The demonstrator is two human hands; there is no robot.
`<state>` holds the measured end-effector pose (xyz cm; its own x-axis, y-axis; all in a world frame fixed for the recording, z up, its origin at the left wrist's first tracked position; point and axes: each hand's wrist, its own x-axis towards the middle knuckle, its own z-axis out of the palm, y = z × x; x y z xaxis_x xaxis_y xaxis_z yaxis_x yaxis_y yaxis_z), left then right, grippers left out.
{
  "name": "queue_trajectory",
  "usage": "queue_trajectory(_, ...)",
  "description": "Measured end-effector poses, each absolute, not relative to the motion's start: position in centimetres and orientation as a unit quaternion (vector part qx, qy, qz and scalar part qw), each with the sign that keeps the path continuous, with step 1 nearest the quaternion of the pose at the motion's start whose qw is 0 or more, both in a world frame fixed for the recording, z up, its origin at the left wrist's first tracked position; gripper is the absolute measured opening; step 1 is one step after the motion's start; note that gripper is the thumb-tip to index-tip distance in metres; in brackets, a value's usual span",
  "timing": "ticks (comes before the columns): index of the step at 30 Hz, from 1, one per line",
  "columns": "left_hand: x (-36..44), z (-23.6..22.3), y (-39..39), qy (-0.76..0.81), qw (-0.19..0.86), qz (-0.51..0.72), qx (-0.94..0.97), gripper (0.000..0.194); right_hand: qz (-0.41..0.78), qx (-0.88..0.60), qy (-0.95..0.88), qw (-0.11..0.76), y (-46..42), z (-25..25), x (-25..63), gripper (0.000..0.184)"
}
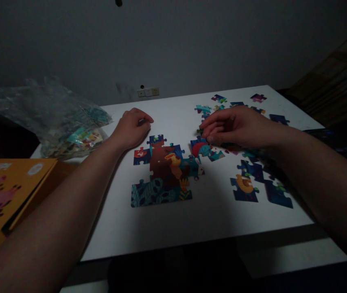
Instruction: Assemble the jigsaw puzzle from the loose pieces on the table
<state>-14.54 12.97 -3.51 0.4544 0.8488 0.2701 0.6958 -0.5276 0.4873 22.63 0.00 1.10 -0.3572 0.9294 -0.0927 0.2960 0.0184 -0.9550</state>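
Note:
A partly joined jigsaw puzzle [164, 171], with a brown animal and a yellow horn-like shape on it, lies flat on the white table [173, 224]. Just beyond its upper left edge, my left hand [133, 128] rests on the tabletop, fingers loosely curled, with nothing seen in it. My right hand [228, 126] is to the right of the joined part, thumb and fingers bent together at a dark blue puzzle piece [195, 141]. Close below the thumb are a red and teal piece [202, 149] and a lighter one [216, 154]. The palm and forearm hide some pieces.
Loose pieces [258, 97] lie at the far right, and others [245, 189] are nearer under the right forearm. On the left are a clear plastic bag [72, 122] holding more pieces and an orange box [17, 179]. A wall with sockets [148, 92] stands behind.

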Motion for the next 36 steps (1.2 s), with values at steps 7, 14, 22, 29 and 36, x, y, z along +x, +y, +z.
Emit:
queue_trajectory(7,-14.58,-3.49,13.00,0.455,0.147,0.248,0.843,0.025,0.512,-0.489,-0.643,0.292,-0.02,1.08,22.86,0.046)
queue_trajectory(14,-14.53,-3.39,13.01,0.455,0.158,0.247,0.841,0.025,0.512,-0.492,-0.638,0.299,-0.05,0.95,22.84,0.043)
queue_trajectory(22,-14.58,-3.36,13.00,0.450,0.162,0.251,0.841,0.023,0.514,-0.494,-0.640,0.286,0.11,0.80,22.87,0.046)
queue_trajectory(29,-14.55,-3.50,13.09,0.449,0.159,0.252,0.842,0.024,0.512,-0.494,-0.643,0.282,0.09,0.76,22.89,0.048)
queue_trajectory(36,-14.54,-3.34,13.00,0.455,0.161,0.246,0.841,0.024,0.517,-0.491,-0.641,0.284,0.04,0.81,22.92,0.046)
